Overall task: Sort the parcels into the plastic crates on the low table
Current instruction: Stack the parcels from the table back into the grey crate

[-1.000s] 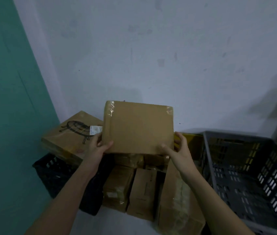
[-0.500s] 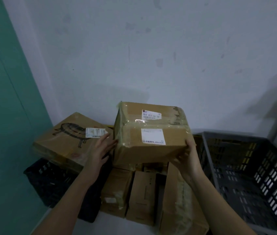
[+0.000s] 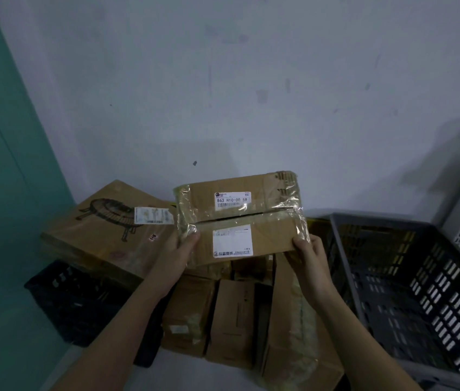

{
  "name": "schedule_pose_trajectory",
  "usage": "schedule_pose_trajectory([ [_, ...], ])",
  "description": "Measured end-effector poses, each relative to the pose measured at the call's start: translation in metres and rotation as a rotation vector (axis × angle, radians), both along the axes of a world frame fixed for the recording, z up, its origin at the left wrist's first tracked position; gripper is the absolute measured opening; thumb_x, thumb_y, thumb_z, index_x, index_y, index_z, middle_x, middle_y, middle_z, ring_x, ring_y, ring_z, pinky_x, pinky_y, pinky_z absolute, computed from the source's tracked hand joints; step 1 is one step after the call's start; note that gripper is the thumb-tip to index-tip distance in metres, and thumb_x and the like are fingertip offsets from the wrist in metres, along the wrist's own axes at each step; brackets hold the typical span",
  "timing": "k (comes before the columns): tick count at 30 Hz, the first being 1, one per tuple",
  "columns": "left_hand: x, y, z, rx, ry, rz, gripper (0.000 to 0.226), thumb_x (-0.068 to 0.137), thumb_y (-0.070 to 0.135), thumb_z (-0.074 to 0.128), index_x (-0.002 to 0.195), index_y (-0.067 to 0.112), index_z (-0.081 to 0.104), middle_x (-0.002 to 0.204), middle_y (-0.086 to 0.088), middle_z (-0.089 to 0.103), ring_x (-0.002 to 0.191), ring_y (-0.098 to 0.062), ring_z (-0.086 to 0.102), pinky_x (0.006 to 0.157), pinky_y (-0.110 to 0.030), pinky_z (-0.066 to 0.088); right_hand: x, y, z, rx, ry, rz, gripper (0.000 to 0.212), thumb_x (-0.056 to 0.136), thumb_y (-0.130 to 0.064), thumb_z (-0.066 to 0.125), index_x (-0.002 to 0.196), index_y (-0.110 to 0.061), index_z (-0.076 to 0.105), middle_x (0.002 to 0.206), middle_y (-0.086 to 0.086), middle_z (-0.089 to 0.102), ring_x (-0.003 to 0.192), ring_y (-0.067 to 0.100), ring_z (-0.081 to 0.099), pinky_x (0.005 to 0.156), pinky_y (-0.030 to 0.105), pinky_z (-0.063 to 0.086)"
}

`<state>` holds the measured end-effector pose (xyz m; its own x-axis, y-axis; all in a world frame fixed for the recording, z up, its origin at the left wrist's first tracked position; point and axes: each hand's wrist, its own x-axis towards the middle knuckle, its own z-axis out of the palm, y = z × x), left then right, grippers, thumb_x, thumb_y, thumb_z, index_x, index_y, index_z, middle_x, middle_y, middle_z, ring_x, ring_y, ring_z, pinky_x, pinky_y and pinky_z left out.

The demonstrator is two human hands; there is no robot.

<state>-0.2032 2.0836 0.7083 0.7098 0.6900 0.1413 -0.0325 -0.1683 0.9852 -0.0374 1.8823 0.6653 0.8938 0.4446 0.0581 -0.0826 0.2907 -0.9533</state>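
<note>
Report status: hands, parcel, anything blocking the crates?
Both hands, left hand and right hand, grip taped parcel, labels up. Grey crate open at right. Nothing blocking.

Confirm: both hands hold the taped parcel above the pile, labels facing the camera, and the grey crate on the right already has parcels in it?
Not quite. The head view shows no parcels in the grey crate. The left hand and right hand do hold the taped parcel, labels facing the camera.

Taped parcel — plain face shown a second ago — now turned label-side up; left hand, briefly off it, grips its lower-left corner again.
</note>
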Motion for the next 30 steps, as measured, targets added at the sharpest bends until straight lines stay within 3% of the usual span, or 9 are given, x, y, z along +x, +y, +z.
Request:
schedule_pose_trajectory([
  [4, 0.009, 0.003, -0.020, 0.012, 0.027, 0.005, 0.021, 0.104, 0.028, 0.046, 0.121, 0.034, 0.056, 0.111, 0.013, 0.066, 0.104, -0.004, 0.064, 0.099, -0.036, 0.051, 0.001, 0.008, 0.004, -0.169, -0.047, -0.130, 0.058, 0.093, -0.042, 0.064, 0.142, -0.023, 0.038, 0.136, 0.005, 0.053, 0.119, 0.020, 0.058, 0.101, 0.042, 0.050],
  [6, 0.014, -0.003, -0.028, -0.017, -0.007, 0.032, 0.031, 0.105, 0.027, 0.043, 0.135, 0.027, 0.049, 0.109, 0.015, 0.066, 0.102, -0.001, 0.065, 0.088, -0.020, 0.053, 0.000, 0.016, 0.005, -0.167, 0.070, -0.160, 0.078, 0.088, -0.048, 0.069, 0.150, -0.025, 0.028, 0.142, 0.005, 0.049, 0.121, 0.024, 0.056, 0.101, 0.044, 0.051],
  [8, 0.018, -0.014, -0.031, -0.013, -0.027, 0.063, 0.043, 0.105, 0.027, 0.041, 0.148, 0.026, 0.034, 0.111, 0.017, 0.062, 0.093, 0.010, 0.061, 0.072, -0.004, 0.047, -0.006, 0.028, 0.006, -0.132, 0.226, -0.033, 0.094, 0.079, -0.059, 0.073, 0.153, -0.023, 0.027, 0.143, 0.008, 0.049, 0.120, 0.027, 0.057, 0.096, 0.045, 0.054],
  [11, 0.027, -0.029, -0.031, -0.067, -0.089, 0.058, 0.060, 0.105, 0.031, 0.041, 0.156, 0.036, 0.009, 0.140, 0.007, 0.050, 0.111, -0.003, 0.056, 0.090, -0.022, 0.046, -0.022, 0.051, 0.003, -0.239, 0.221, 0.129, 0.122, 0.053, -0.078, 0.080, 0.152, -0.029, 0.029, 0.149, 0.006, 0.047, 0.128, 0.030, 0.054, 0.097, 0.054, 0.053],
  [14, 0.036, -0.038, -0.033, -0.068, -0.142, 0.023, 0.061, 0.105, 0.032, 0.043, 0.153, 0.045, 0.009, 0.148, 0.008, 0.043, 0.123, -0.010, 0.053, 0.103, -0.038, 0.046, -0.040, 0.078, 0.001, -0.113, 0.125, 0.131, 0.091, 0.076, -0.050, 0.082, 0.149, -0.030, 0.031, 0.138, 0.001, 0.058, 0.119, 0.024, 0.063, 0.089, 0.049, 0.059],
  [17, 0.042, -0.039, -0.035, -0.065, -0.152, -0.048, 0.052, 0.104, 0.032, 0.044, 0.148, 0.046, 0.020, 0.144, 0.008, 0.050, 0.123, -0.007, 0.055, 0.097, -0.029, 0.049, -0.049, 0.093, 0.000, -0.035, 0.012, -0.007, 0.072, 0.085, -0.031, 0.078, 0.144, -0.022, 0.039, 0.127, -0.001, 0.066, 0.113, 0.019, 0.068, 0.093, 0.049, 0.057],
  [21, 0.044, -0.026, -0.044, -0.076, -0.170, -0.102, 0.050, 0.104, 0.030, 0.046, 0.139, 0.057, 0.024, 0.140, 0.011, 0.053, 0.120, -0.004, 0.058, 0.099, -0.033, 0.052, -0.053, 0.099, -0.004, -0.068, -0.027, -0.053, 0.062, 0.084, -0.034, 0.075, 0.137, -0.018, 0.047, 0.125, 0.001, 0.068, 0.113, 0.020, 0.067, 0.096, 0.051, 0.055],
  [26, 0.042, -0.013, -0.053, -0.098, -0.157, -0.106, 0.059, 0.102, 0.028, 0.049, 0.149, 0.046, 0.017, 0.133, 0.016, 0.054, 0.108, 0.010, 0.059, 0.079, -0.012, 0.051, -0.055, 0.107, -0.010, -0.089, -0.049, -0.069, 0.056, 0.093, -0.020, 0.070, 0.142, -0.017, 0.042, 0.128, 0.000, 0.065, 0.115, 0.016, 0.066, 0.096, 0.047, 0.056],
  [30, 0.042, -0.003, -0.054, -0.108, -0.135, -0.152, 0.077, 0.097, 0.023, 0.062, 0.148, 0.050, 0.011, 0.125, 0.025, 0.052, 0.103, 0.013, 0.060, 0.082, -0.019, 0.053, -0.050, 0.106, -0.006, -0.083, -0.013, -0.124, 0.041, 0.094, -0.018, 0.067, 0.132, -0.021, 0.051, 0.123, -0.001, 0.068, 0.110, 0.018, 0.068, 0.094, 0.047, 0.057],
])
